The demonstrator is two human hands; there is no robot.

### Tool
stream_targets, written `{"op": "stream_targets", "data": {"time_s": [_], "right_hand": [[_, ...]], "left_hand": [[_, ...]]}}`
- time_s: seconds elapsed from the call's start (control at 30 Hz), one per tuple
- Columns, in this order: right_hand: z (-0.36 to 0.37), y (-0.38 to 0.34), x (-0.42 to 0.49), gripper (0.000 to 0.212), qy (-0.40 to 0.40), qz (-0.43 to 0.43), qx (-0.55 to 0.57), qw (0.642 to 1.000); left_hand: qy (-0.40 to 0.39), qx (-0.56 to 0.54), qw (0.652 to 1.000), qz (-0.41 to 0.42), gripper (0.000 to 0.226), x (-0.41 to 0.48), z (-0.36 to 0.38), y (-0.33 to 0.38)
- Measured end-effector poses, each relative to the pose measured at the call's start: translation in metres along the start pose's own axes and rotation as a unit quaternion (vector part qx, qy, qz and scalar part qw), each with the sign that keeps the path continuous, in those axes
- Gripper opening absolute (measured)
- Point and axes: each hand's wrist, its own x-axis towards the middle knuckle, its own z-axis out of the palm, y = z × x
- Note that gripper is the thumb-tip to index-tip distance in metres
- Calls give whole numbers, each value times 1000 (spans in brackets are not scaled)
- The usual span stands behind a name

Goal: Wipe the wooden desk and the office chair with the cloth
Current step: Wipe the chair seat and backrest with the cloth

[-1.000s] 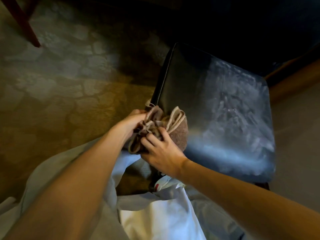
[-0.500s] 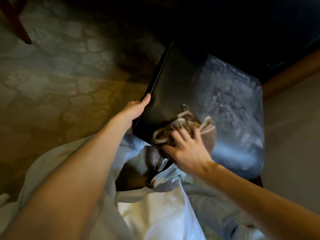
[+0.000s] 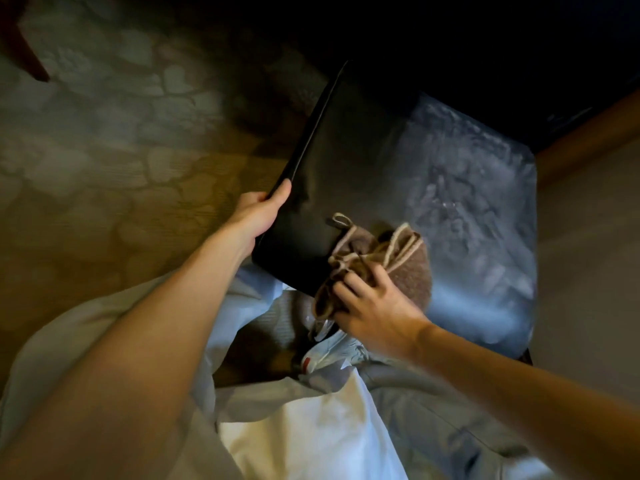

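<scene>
Right grip (image 3: 377, 313) presses cloth (image 3: 410, 271) on chair (image 3: 363, 157); left grip (image 3: 256, 216) holds edge; carpet (image 3: 131, 161) beside.

The chair seat (image 3: 363, 174) is glossy black on its left half, with a pale blue-white mottled sheen across its right. My cloth (image 3: 408, 271) is brown, edged with a cream border. The carpet (image 3: 121, 150) is olive-gold with a grey-green pattern of rounded, cobble-like patches. My clothes (image 3: 304, 427) are pale blue-grey and white. A furniture leg (image 3: 31, 60) at the top left is dark reddish brown, and the wooden strip (image 3: 588, 133) on the right is warm tan.
</scene>
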Motion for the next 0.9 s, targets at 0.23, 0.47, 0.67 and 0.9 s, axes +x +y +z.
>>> {"op": "stream_targets", "data": {"time_s": [0.23, 0.47, 0.67, 0.9], "right_hand": [[-12, 10, -35, 41, 29, 107, 54, 992], [-37, 11, 44, 51, 86, 221, 125, 963], [-41, 67, 57, 56, 125, 241, 121, 955], [-37, 241, 96, 58, 104, 444, 160, 875]], "left_hand": [[19, -52, 998, -31, 53, -15, 2, 8], [112, 135, 980, 91, 68, -17, 18, 2], [214, 256, 904, 267, 39, -7, 34, 34], [167, 390, 853, 304, 42, 43, 82, 84]]}}
